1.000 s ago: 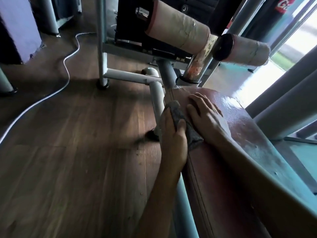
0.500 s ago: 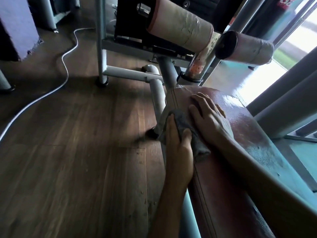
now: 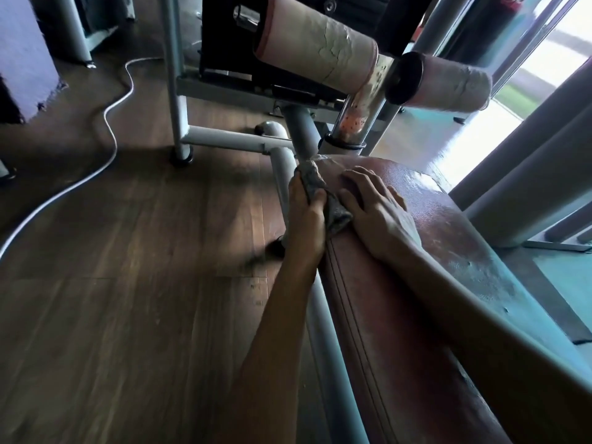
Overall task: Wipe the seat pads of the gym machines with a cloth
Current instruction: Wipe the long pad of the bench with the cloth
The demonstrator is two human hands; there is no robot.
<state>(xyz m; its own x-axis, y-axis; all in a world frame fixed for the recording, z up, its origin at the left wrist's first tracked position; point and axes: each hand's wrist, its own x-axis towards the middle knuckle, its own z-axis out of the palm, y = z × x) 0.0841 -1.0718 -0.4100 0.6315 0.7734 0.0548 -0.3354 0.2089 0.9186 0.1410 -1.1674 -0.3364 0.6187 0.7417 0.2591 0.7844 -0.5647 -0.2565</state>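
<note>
Just left of the flat right hand [image 3: 379, 213], the left hand [image 3: 304, 219] grips the cloth [image 3: 333, 209].

The seat pad [image 3: 442, 251] is reddish-brown leatherette, pebble-grained with a worn sheen and a stitched seam. The cloth [image 3: 336, 214] is grey, coarse and matt. The roller pad [image 3: 320, 52] wears cracked, peeling vinyl. The frame tube [image 3: 230, 141] is matt painted metal, the chrome post [image 3: 355, 118] rust-speckled. The floor [image 3: 128, 267] is dark wood plank, satin

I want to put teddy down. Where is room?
The seat pad is bare from the right hand to its window-side edge. The floor is bare between the white cable and the left hand. Crowded at the pad's far end: hands and cloth.
</note>
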